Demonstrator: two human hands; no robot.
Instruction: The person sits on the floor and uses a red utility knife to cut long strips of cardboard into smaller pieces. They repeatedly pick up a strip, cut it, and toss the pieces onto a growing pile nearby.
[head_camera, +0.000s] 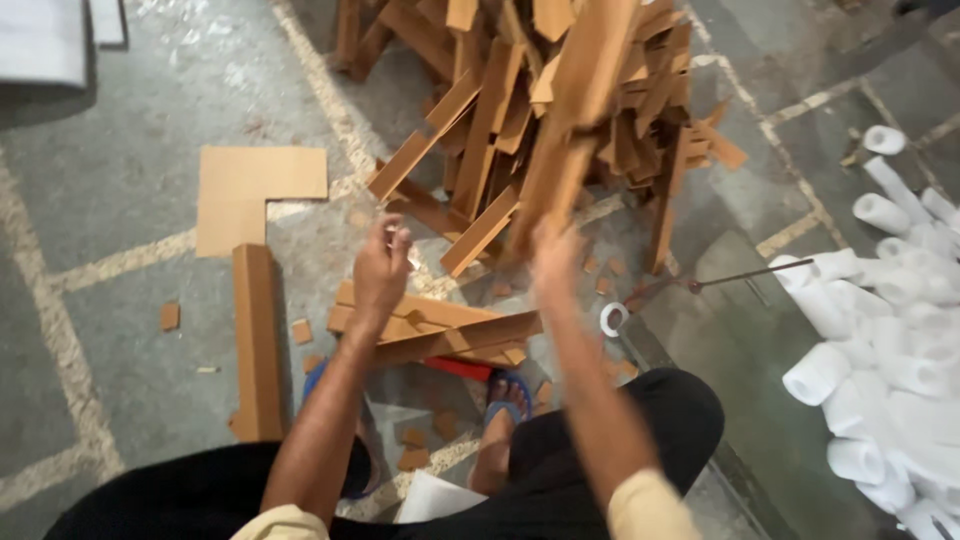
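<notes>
My right hand grips the lower end of a long brown cardboard strip that rises up and to the right, blurred, in front of a big pile of cardboard strips. My left hand hovers over a small stack of folded cardboard strips on the floor; its fingers are bent around something small and pale that I cannot make out. My foot in a blue sandal rests just below that stack.
An L-shaped flat cardboard piece and a long cardboard angle lie at the left. Several white foam rolls fill the right edge. A tape roll, a thin metal rod and small cardboard scraps sit on the concrete floor.
</notes>
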